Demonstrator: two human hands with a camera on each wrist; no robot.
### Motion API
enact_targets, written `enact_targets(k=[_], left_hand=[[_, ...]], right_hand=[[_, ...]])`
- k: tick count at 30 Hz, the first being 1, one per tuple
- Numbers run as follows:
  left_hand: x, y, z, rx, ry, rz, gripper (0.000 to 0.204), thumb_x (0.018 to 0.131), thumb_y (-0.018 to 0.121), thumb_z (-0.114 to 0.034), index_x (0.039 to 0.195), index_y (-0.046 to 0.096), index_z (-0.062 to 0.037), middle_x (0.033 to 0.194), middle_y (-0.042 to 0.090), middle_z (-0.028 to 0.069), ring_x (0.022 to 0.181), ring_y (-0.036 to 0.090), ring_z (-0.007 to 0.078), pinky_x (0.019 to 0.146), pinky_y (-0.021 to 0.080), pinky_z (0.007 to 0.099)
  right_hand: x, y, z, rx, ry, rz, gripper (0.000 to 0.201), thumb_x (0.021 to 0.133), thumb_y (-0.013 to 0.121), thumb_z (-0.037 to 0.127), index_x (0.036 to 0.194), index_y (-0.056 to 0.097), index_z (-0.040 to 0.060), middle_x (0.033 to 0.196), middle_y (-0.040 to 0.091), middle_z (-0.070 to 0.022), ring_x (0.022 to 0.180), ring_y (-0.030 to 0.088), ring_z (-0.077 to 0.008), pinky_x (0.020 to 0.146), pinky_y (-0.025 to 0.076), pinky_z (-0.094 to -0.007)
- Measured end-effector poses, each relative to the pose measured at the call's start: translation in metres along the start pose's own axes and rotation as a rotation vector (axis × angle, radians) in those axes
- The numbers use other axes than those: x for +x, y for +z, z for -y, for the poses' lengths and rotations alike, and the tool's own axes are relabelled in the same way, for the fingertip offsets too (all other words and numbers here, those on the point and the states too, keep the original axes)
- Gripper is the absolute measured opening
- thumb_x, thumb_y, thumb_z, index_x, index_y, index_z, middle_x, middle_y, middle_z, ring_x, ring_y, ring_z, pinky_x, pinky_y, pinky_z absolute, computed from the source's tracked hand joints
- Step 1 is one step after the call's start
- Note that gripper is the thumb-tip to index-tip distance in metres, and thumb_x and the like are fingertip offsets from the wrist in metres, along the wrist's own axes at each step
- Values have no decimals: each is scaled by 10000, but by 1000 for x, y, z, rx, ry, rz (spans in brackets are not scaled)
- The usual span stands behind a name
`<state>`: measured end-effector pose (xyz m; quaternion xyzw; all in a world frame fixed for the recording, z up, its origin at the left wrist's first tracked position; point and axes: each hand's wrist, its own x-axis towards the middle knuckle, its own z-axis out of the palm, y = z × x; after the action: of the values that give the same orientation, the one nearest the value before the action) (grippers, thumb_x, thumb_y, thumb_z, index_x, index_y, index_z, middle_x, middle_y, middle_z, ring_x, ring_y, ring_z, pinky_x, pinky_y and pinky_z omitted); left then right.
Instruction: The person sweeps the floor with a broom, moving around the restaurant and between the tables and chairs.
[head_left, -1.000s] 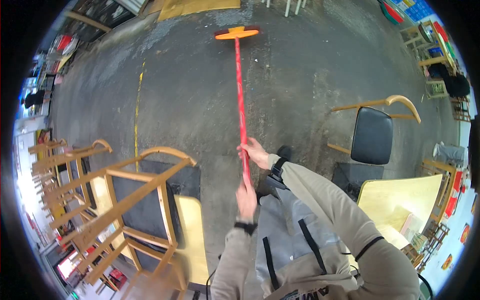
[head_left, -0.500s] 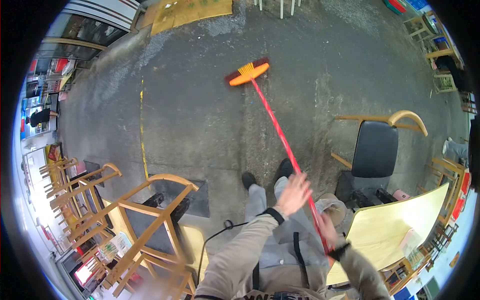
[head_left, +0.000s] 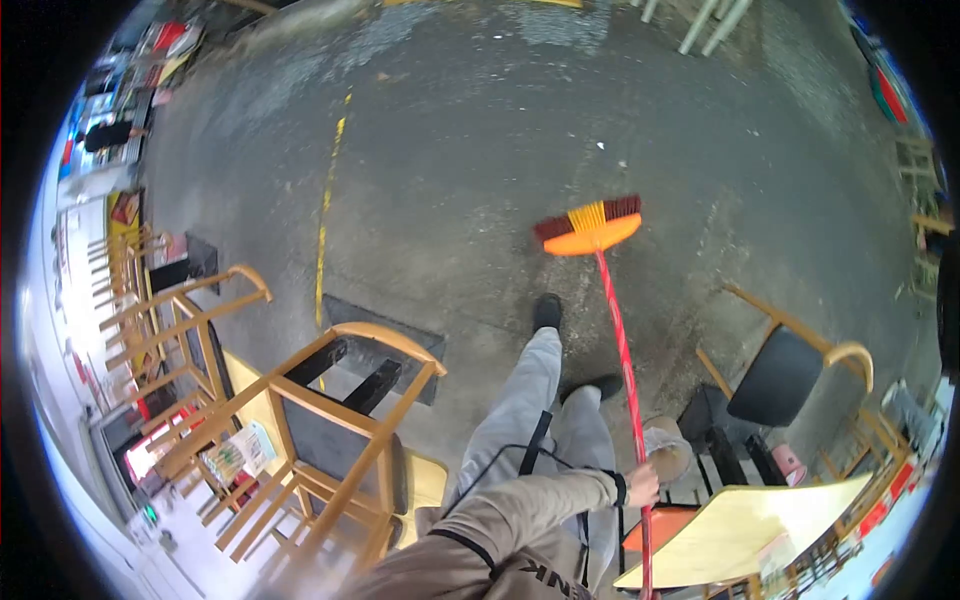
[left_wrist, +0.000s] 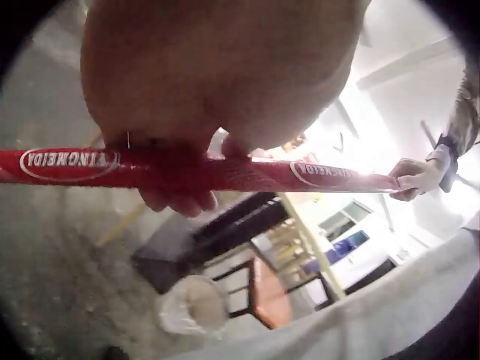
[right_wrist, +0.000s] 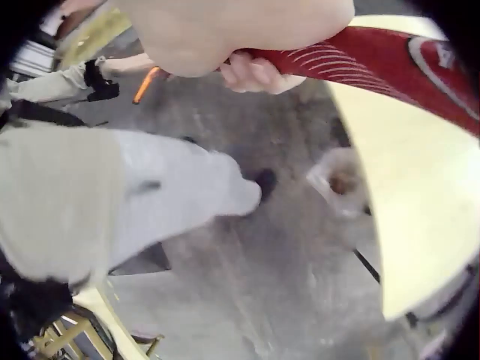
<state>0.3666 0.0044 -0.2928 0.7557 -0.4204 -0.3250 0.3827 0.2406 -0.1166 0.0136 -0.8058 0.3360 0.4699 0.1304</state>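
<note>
broom (head_left: 618,330) long axis near-vertical in head view, slight lean; orange head (head_left: 590,228) on the grey floor (head_left: 450,150) pointing away from the person, just ahead of the right shoe (head_left: 603,385); left hand (head_left: 642,484) clenched round the red shaft mid-length; right hand (right_wrist: 247,34) wrapped round the shaft nearer its top end; both fingers curled tight; wooden chair (head_left: 330,420) to the left, black-seat chair (head_left: 790,375) to the right

The grey concrete floor (head_left: 450,150), marked by a yellow line (head_left: 328,200), carries the broom head (head_left: 590,228), wooden chairs (head_left: 340,420), a bucket (head_left: 665,450) and both shoes (head_left: 547,312).
</note>
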Motion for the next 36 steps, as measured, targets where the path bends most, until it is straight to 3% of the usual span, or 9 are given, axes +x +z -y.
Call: enact_targets(k=[2, 4, 9, 14, 20, 29, 32, 34, 36], left_hand=[[4, -24, 71, 166, -153, -127, 236, 728, 537, -284, 545, 591, -145, 588, 571, 66, 641, 565, 237, 660, 419, 377], [-9, -93, 148, 327, -237, -214, 163, 683, 554, -246, 561, 605, -150, 611, 585, 57, 670, 574, 241, 677, 440, 382], [-101, -306, 306, 488, -593, -354, 177, 733, 527, -225, 710, 656, -107, 871, 627, 111, 913, 583, 284, 793, 480, 422], [-171, -337, 377, 502, -645, -698, 332, 918, 424, -331, 1096, 603, -114, 1323, 452, 140, 1270, 364, 337, 1018, 326, 471], [-107, -270, 329, 772, -534, -284, 376, 915, 425, -345, 1132, 571, -75, 1321, 446, 138, 1276, 354, 325, 1047, 282, 485], [41, -11, 39, 173, -122, -375, 484, 839, 517, -436, 736, 577, 33, 813, 567, 203, 835, 541, 374, 804, 434, 432], [54, 84, -60, -83, 37, -53, 456, 802, 554, -421, 625, 591, -2, 638, 561, 164, 675, 566, 344, 670, 462, 436], [58, 128, -113, -6, 293, 226, 348, 804, 524, -318, 590, 588, -50, 610, 581, 115, 592, 553, 282, 590, 421, 406], [52, 172, -152, -49, 300, 251, 307, 796, 504, -266, 556, 552, -81, 565, 525, 83, 601, 550, 246, 600, 379, 374]], right_hand=[[65, 0, 44, -37, 45, 5, 393, 937, 462, 315, 985, 562, -62, 875, 606, -224, 804, 584, -297, 675, 467, -407], [160, 30, 79, 55, -203, -183, 441, 896, 530, 405, 722, 577, 3, 537, 487, -156, 474, 495, -270, 466, 356, -395], [254, 36, 355, 218, -337, 36, 495, 884, 485, 497, 982, 628, 33, 813, 622, -209, 801, 628, -327, 682, 461, -398], [257, 86, 469, 465, -495, 125, 534, 879, 444, 529, 925, 633, 31, 796, 627, -217, 791, 606, -393, 678, 457, -430], [277, 101, 360, 735, -336, 309, 575, 847, 478, 573, 887, 628, 20, 685, 610, -152, 644, 597, -288, 619, 446, -380], [154, 85, -53, 843, 15, 203, 321, 928, 515, 337, 745, 532, 73, 573, 436, 57, 491, 393, -36, 429, 274, -211], [60, 83, -160, 796, 252, 91, 388, 912, 535, 355, 768, 587, -1, 551, 460, 2, 478, 415, -74, 430, 320, -260], [-11, 35, -148, 558, 143, 38, 407, 941, 459, 331, 974, 572, -59, 872, 606, -206, 797, 577, -272, 653, 471, -378], [-52, 82, -210, 525, 204, -41, 384, 938, 468, 341, 958, 591, -22, 845, 612, -162, 730, 554, -241, 620, 465, -362]])
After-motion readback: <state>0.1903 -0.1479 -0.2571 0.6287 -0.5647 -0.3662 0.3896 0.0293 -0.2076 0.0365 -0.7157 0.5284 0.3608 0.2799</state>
